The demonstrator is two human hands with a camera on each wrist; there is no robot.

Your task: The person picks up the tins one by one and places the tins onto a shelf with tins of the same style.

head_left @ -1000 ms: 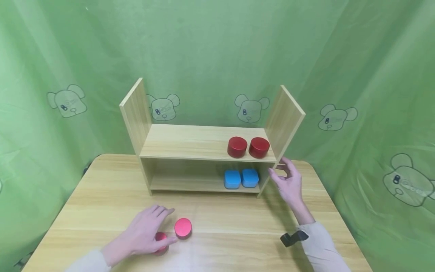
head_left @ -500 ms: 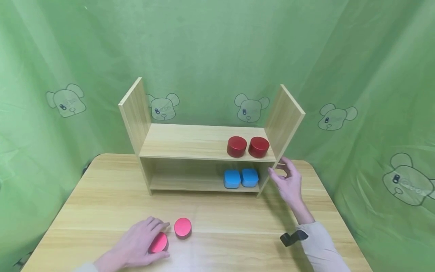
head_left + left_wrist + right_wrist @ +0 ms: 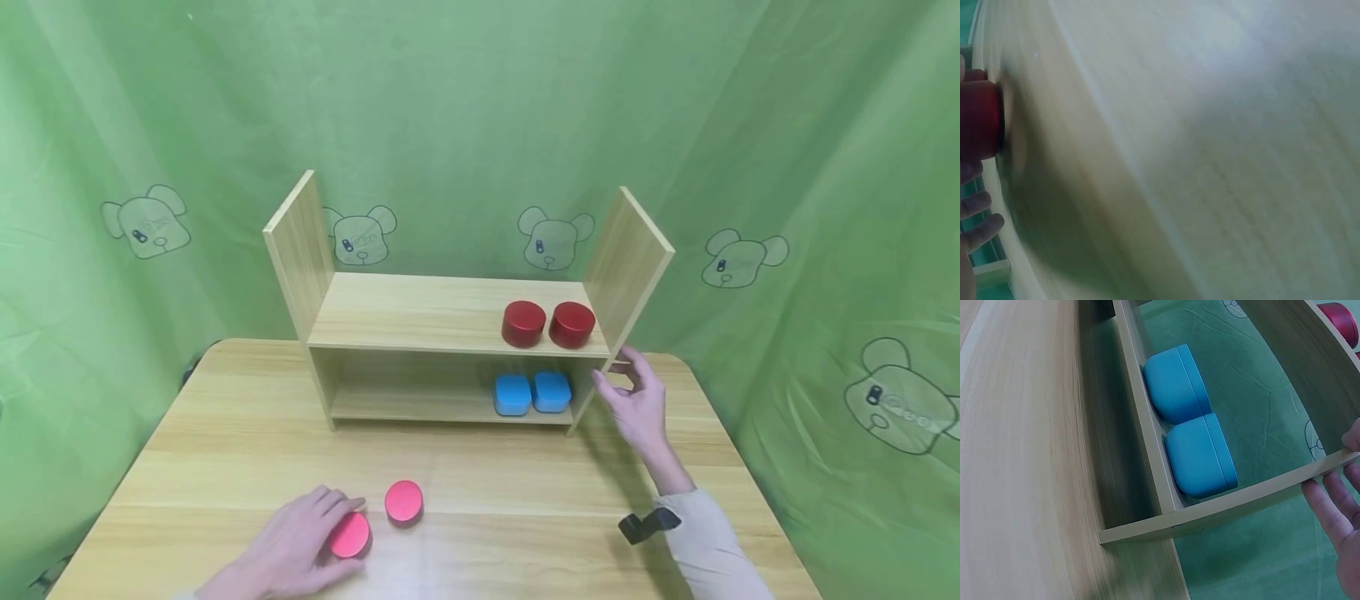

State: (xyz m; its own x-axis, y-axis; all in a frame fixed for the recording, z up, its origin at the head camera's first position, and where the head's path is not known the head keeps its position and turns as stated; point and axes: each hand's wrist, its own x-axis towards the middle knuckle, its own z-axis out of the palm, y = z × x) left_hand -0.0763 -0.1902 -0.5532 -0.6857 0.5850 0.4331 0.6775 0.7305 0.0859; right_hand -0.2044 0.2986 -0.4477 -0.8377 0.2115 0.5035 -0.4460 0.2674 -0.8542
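Note:
My left hand [image 3: 288, 546] lies low around a red round tin [image 3: 350, 535] on the table, its thumb and fingers spread on either side. Whether they touch the tin is unclear. In the left wrist view the red tin [image 3: 982, 119] stands with fingertips [image 3: 985, 231] below it. A second red tin [image 3: 404, 502] sits just to the right. My right hand [image 3: 636, 404] holds the right side board of a wooden two-tier shelf [image 3: 405, 312]. The right wrist view shows the thumb on the board's inner side and the fingers [image 3: 1329, 512] on its outer side.
Two dark red tins [image 3: 523, 324] stand at the right of the upper tier. Below them, two blue rounded-square tins [image 3: 513, 395] sit side by side on the lower tier. A green curtain [image 3: 465, 125] hangs behind the wooden table [image 3: 487, 483]. A black strap [image 3: 649, 526] is on the right wrist.
The left hand has drawn back to the lower left, uncovering more of the nearer red tin. That tin has hardly shifted. The right hand has stayed on the shelf's side board.

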